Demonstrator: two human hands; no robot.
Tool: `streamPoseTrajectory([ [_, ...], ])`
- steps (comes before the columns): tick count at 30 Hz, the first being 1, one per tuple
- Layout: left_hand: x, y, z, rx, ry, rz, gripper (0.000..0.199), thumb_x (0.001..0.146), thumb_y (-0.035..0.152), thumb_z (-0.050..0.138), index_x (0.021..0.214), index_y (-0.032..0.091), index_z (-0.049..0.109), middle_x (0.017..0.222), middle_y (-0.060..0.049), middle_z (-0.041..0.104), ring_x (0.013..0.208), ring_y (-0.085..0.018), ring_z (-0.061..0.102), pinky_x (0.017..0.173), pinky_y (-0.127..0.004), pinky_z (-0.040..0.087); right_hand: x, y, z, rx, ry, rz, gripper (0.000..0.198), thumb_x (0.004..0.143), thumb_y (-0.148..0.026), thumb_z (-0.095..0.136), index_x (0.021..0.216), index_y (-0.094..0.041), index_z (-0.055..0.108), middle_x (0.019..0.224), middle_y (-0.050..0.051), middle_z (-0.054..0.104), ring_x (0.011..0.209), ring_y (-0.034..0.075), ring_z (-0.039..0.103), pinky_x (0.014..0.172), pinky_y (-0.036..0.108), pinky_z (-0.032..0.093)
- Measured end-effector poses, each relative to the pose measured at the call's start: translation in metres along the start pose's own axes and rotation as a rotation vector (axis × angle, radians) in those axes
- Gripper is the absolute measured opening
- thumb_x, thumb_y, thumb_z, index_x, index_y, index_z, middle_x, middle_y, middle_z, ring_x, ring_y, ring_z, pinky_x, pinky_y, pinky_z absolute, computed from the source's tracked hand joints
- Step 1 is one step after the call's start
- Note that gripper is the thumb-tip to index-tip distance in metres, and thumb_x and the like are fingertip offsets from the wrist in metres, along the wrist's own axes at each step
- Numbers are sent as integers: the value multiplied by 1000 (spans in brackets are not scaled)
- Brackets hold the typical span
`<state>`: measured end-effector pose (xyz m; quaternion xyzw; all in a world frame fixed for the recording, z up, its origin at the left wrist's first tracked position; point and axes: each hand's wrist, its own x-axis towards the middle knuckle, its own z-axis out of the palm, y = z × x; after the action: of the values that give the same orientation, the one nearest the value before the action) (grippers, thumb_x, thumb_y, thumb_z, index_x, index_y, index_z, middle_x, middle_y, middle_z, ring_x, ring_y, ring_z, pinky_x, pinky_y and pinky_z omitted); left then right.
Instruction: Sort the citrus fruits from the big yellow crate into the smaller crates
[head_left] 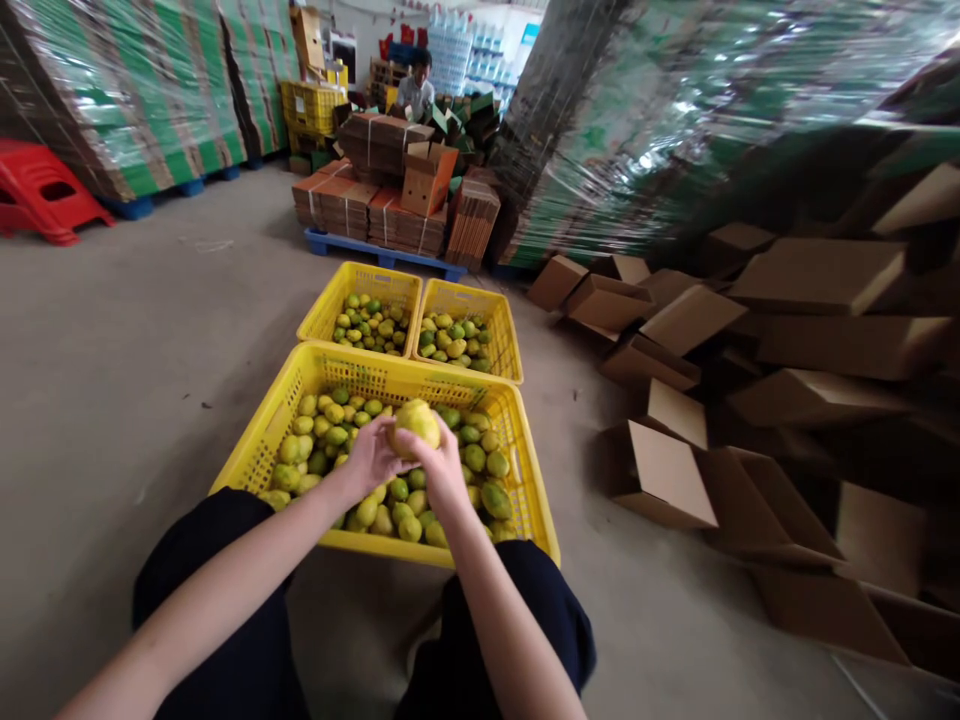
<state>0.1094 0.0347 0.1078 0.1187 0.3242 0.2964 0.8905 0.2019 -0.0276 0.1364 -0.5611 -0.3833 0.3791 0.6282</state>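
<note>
A large yellow lemon (pixel 416 422) is held up between both hands over a yellow plastic crate (pixel 541 500). My left hand (pixel 373 458) cups its left side with curled fingers. On the other side, my right hand (pixel 442 465) wraps round it, the thumb across its lower front. Green and yellow lemons (pixel 409 528) lie loose in the crate beneath my hands, partly hidden by my forearms. Just beyond stand two smaller yellow crates, one on the left (pixel 311 318) and one on the right (pixel 511 345), each holding more such fruit.
Cardboard boxes (pixel 675 475) are heaped on the floor to the right. Ahead, bundled flat cartons (pixel 409 225) sit on a blue pallet (pixel 382 256), with a person (pixel 416 90) behind them. Wrapped stacks (pixel 161 95) and a red stool (pixel 49 190) are at left.
</note>
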Motion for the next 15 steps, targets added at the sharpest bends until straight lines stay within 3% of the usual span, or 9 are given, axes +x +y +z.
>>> streamPoseTrajectory([
  [3, -6, 12, 10, 148, -34, 28, 13, 84, 21, 54, 88, 14, 64, 80, -8, 69, 83, -24, 68, 82, -44, 55, 9, -17, -18, 227, 54, 153, 35, 67, -45, 75, 90, -21, 66, 81, 0, 70, 76, 21, 66, 76, 38, 56],
  [5, -9, 18, 12, 350, -3, 269, 18, 82, 28, 64, 95, 16, 63, 91, -6, 68, 85, -22, 66, 83, -39, 54, 13, -24, -28, 176, 128, 127, 39, 66, -44, 77, 94, -20, 66, 87, 1, 71, 81, 22, 66, 79, 38, 55],
  [7, -12, 23, 9, 591, 62, 613, 29, 77, 33, 73, 100, 20, 62, 100, -4, 66, 93, -20, 63, 88, -34, 51, 16, -25, -34, 4, 194, 85, 48, 59, -41, 83, 99, -20, 65, 93, 3, 72, 86, 24, 66, 82, 40, 55],
  [10, -14, 29, 1, 854, 56, 971, 41, 72, 33, 79, 106, 22, 58, 111, -5, 63, 103, -20, 60, 94, -32, 47, 16, -19, -32, -263, 203, -17, 59, 51, -34, 87, 104, -20, 64, 101, 7, 71, 91, 28, 66, 86, 45, 53],
  [15, -19, 31, -2, 1164, -98, 1168, 44, 74, 31, 79, 112, 22, 59, 116, -8, 63, 109, -23, 60, 94, -36, 48, 12, -7, -19, -486, 161, -335, 49, 62, -21, 73, 110, -22, 61, 111, 9, 67, 105, 29, 63, 96, 46, 48],
])
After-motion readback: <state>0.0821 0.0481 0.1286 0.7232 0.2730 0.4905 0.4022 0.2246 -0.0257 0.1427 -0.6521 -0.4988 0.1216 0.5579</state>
